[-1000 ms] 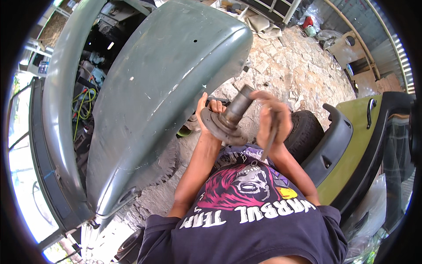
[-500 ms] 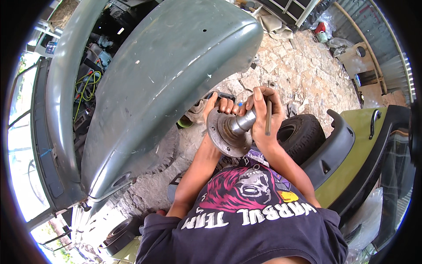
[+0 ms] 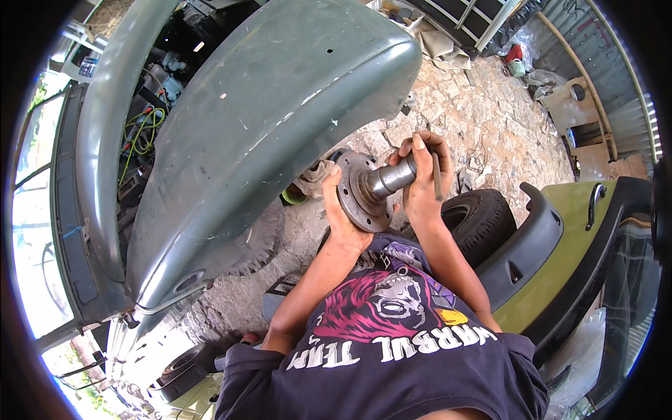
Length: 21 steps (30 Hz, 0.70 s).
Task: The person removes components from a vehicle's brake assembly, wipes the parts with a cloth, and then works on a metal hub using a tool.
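So here I am, both hands up in front of my chest, with the flanged metal spindle (image 3: 381,184) between them, just toward three o'clock from the middle of my view. The step in hand looks to me like steadying and handling this part; as I judge it, any turn calls for a firm hold on the flange, because that wide end is probably the heavier one.

My left hand (image 3: 348,227) has its thumb against the flange at nine o'clock; most of its fingers are hidden behind the metal, so I can't tell how they sit. My right hand (image 3: 423,185) curls round the shaft's free end, out at two o'clock, with a thin rod (image 3: 438,180) tucked in too.

And look at that metal: a round disc, holes spaced about its face, dull brown-grey, stepping into a smoother, shinier cylinder. At eleven o'clock, a scratched, curving green body panel (image 3: 280,105); at three, a knobbly black tyre (image 3: 493,222); at one, rough, pale stone paving (image 3: 483,112).
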Available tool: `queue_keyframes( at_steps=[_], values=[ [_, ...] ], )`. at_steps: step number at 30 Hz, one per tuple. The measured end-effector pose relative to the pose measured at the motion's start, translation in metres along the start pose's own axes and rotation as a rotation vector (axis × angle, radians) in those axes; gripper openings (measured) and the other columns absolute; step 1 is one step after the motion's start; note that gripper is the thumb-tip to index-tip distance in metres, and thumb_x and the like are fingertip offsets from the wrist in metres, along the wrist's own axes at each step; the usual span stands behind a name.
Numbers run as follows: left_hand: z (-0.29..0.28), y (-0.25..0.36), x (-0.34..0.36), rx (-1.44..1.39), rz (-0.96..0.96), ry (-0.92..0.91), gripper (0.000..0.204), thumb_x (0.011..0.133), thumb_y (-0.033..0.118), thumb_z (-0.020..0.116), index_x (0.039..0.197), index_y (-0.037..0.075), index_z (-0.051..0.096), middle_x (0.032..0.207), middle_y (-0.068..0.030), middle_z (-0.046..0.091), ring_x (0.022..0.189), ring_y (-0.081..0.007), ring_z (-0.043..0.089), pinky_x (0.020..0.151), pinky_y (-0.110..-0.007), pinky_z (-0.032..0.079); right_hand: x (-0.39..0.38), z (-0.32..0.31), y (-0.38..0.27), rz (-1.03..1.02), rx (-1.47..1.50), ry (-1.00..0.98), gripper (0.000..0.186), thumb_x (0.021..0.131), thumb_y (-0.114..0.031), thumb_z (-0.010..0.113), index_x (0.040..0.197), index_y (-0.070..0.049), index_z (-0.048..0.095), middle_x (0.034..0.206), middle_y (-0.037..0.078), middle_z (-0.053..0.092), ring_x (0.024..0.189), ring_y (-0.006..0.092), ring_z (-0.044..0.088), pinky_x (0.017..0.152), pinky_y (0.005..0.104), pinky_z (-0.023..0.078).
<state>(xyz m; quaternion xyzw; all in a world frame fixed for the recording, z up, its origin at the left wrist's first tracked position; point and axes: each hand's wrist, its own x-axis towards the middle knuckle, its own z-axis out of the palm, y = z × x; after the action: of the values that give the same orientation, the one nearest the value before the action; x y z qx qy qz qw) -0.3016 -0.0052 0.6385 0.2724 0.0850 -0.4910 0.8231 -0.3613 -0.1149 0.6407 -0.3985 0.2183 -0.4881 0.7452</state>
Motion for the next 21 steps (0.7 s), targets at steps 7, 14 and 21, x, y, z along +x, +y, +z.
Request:
queue_keyframes(
  at_steps=[7, 14, 21],
  values=[
    [-0.004, -0.003, 0.011, 0.178, 0.218, 0.079, 0.058, 0.093, 0.038, 0.06, 0.144, 0.014, 0.044, 0.117, -0.0078, 0.059, 0.098, -0.0202, 0.067, 0.066, -0.032, 0.059, 0.003, -0.016, 0.004, 0.058, -0.094, 0.042, 0.024, 0.103, -0.018, 0.061, 0.117, 0.0, 0.054, 0.096, 0.013, 0.069, 0.084, 0.0223, 0.07, 0.079, 0.0356, 0.057],
    [-0.005, 0.001, 0.02, 0.22, 0.345, 0.043, 0.072, 0.088, 0.037, 0.065, 0.151, 0.014, 0.039, 0.124, -0.0074, 0.058, 0.102, -0.0223, 0.067, 0.07, -0.039, 0.062, -0.003, -0.03, 0.01, -0.333, -0.496, -0.048, 0.056, 0.096, -0.015, 0.072, 0.14, 0.002, 0.041, 0.142, 0.019, 0.051, 0.13, 0.0261, 0.052, 0.108, 0.0385, 0.042],
    [-0.002, 0.004, 0.019, 0.424, 0.558, -0.049, 0.089, 0.081, 0.039, 0.069, 0.156, 0.009, 0.033, 0.144, -0.0159, 0.047, 0.132, -0.0287, 0.051, 0.108, -0.044, 0.047, -0.008, -0.019, -0.002, -0.326, -0.662, -0.165, 0.061, 0.089, -0.014, 0.079, 0.136, 0.003, 0.044, 0.134, 0.016, 0.054, 0.127, 0.0247, 0.053, 0.104, 0.0388, 0.044]
  ],
)
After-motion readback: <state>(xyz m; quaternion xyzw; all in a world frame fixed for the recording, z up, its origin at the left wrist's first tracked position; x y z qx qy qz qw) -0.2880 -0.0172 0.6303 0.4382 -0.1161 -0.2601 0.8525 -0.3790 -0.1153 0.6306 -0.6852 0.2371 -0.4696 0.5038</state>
